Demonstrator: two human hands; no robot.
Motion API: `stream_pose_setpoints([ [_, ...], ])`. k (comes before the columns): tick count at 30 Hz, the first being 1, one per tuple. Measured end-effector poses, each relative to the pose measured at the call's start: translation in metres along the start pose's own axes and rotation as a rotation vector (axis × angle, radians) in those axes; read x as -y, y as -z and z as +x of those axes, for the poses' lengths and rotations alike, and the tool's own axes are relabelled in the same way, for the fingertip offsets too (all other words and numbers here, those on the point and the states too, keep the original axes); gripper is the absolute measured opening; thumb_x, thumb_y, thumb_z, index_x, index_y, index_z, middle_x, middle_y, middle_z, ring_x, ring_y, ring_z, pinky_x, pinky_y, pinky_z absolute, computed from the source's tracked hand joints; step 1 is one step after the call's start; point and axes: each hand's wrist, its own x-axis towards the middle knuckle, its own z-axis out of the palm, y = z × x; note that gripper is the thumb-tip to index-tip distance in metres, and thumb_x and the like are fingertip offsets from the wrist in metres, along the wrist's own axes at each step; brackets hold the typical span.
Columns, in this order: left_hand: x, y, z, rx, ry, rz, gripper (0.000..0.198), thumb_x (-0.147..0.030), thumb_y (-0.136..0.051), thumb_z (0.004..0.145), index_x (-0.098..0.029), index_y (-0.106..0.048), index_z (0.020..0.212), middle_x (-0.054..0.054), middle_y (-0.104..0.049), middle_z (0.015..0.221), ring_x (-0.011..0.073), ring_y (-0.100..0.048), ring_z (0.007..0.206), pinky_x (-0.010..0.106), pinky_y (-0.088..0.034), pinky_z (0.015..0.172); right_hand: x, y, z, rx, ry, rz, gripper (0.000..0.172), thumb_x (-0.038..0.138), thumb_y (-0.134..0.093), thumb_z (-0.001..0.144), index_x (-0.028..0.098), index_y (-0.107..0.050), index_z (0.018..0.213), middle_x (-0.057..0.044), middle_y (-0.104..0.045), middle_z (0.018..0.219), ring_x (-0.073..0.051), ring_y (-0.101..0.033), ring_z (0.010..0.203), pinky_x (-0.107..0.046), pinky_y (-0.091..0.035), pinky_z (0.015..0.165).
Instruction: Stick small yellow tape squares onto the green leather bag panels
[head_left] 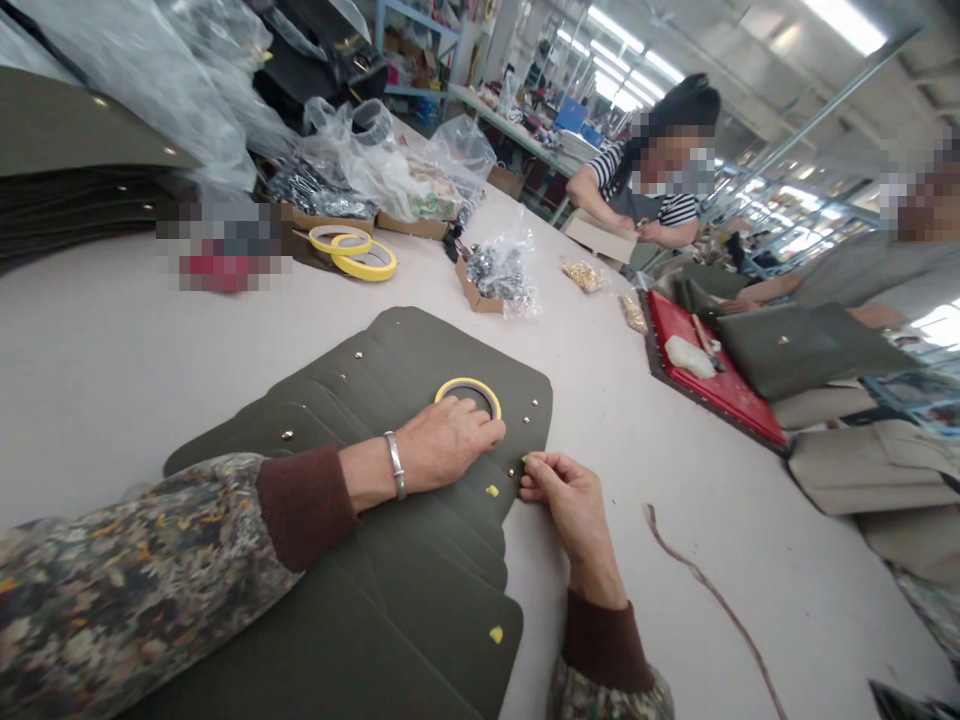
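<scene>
A fanned stack of dark olive leather panels [390,570] with brass studs lies on the white table [97,370]. My left hand [442,448] rests on the top panel with its fingers curled on a yellow tape roll [469,393]. My right hand [566,490] pinches a small yellow piece of tape [525,458] at the panel's right edge. Two more yellow tape bits [493,491] stick on lower panels.
Two spare yellow tape rolls [352,250] and plastic bags of hardware [502,270] lie farther back. A red tray [720,385] and olive bag pieces [802,350] are at the right, where two other people work. A brown cord [712,590] lies near the right.
</scene>
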Motion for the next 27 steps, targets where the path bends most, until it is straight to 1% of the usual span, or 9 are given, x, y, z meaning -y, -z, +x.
stream_pose_setpoints([
  [4,-0.006,0.004,-0.008,0.042,-0.050,-0.031,0.010,-0.017,-0.049,0.093,-0.019,-0.058,0.090,0.003,-0.067,0.085,0.0187,-0.054,0.076,0.032,-0.037,0.066,0.005,0.003,-0.006,0.097,-0.013,-0.075,0.029,0.040,-0.079,0.065,0.013,-0.070,0.071,-0.001,-0.065,0.058,-0.010,-0.058,0.048,-0.020,-0.050,0.048],
  [8,-0.007,0.005,-0.011,0.054,-0.041,-0.044,0.011,-0.016,-0.048,0.093,-0.019,-0.058,0.091,0.003,-0.067,0.087,0.0191,-0.055,0.078,0.032,-0.036,0.066,0.004,0.003,-0.012,0.150,0.015,-0.213,0.027,0.040,-0.073,0.071,0.013,-0.069,0.072,0.000,-0.062,0.053,-0.010,-0.054,0.045,-0.022,-0.046,0.046],
  [12,-0.006,0.004,-0.010,0.044,-0.041,-0.044,0.011,-0.015,-0.049,0.092,-0.020,-0.058,0.091,0.004,-0.068,0.087,0.0206,-0.055,0.078,0.034,-0.036,0.065,0.001,-0.002,-0.015,0.129,0.180,-0.453,0.025,0.038,-0.064,0.079,0.015,-0.071,0.074,-0.001,-0.064,0.056,-0.013,-0.054,0.048,-0.023,-0.043,0.047],
  [16,-0.006,0.004,-0.010,0.062,-0.033,-0.043,0.012,-0.016,-0.047,0.093,-0.020,-0.058,0.092,0.004,-0.068,0.089,0.0205,-0.056,0.079,0.033,-0.036,0.066,0.004,-0.009,-0.016,0.071,0.338,-0.642,0.022,0.033,-0.059,0.080,0.017,-0.070,0.071,-0.002,-0.069,0.064,-0.016,-0.060,0.057,-0.026,-0.045,0.056],
  [18,-0.007,0.005,-0.010,0.076,-0.030,-0.040,0.012,-0.016,-0.046,0.094,-0.019,-0.058,0.093,0.004,-0.068,0.090,0.0205,-0.056,0.080,0.033,-0.037,0.066,0.004,-0.011,-0.015,0.058,0.351,-0.668,0.021,0.033,-0.058,0.080,0.017,-0.070,0.071,-0.002,-0.069,0.063,-0.016,-0.061,0.056,-0.026,-0.046,0.056],
  [20,-0.007,0.005,-0.010,0.080,-0.030,-0.042,0.012,-0.017,-0.046,0.094,-0.019,-0.058,0.094,0.004,-0.068,0.090,0.0207,-0.056,0.081,0.033,-0.037,0.066,0.003,-0.010,-0.015,0.033,0.322,-0.669,0.020,0.034,-0.061,0.080,0.017,-0.071,0.085,0.000,-0.065,0.057,-0.016,-0.059,0.050,-0.026,-0.045,0.052],
  [23,-0.007,0.006,-0.010,0.074,-0.031,-0.045,0.012,-0.018,-0.046,0.094,-0.019,-0.058,0.094,0.005,-0.068,0.091,0.0205,-0.056,0.081,0.033,-0.037,0.067,-0.002,-0.006,-0.019,-0.033,0.230,-0.598,0.035,0.038,-0.064,0.081,0.015,-0.064,0.107,0.005,-0.061,0.050,-0.016,-0.056,0.043,-0.025,-0.043,0.045],
  [25,-0.007,0.006,-0.009,0.074,-0.037,-0.046,0.012,-0.018,-0.046,0.094,-0.019,-0.059,0.094,0.005,-0.069,0.092,0.0205,-0.056,0.081,0.033,-0.037,0.067,-0.006,-0.002,-0.024,-0.039,0.215,-0.532,0.029,0.041,-0.063,0.084,0.016,-0.065,0.099,0.002,-0.063,0.055,-0.016,-0.059,0.046,-0.024,-0.045,0.046],
  [27,-0.007,0.007,-0.009,0.077,-0.044,-0.044,0.013,-0.017,-0.046,0.094,-0.018,-0.059,0.093,0.005,-0.068,0.091,0.0204,-0.056,0.081,0.033,-0.037,0.068,-0.011,-0.001,-0.030,-0.023,0.293,-0.520,0.024,0.040,-0.060,0.087,0.017,-0.068,0.086,-0.003,-0.070,0.066,-0.017,-0.063,0.056,-0.026,-0.049,0.053],
])
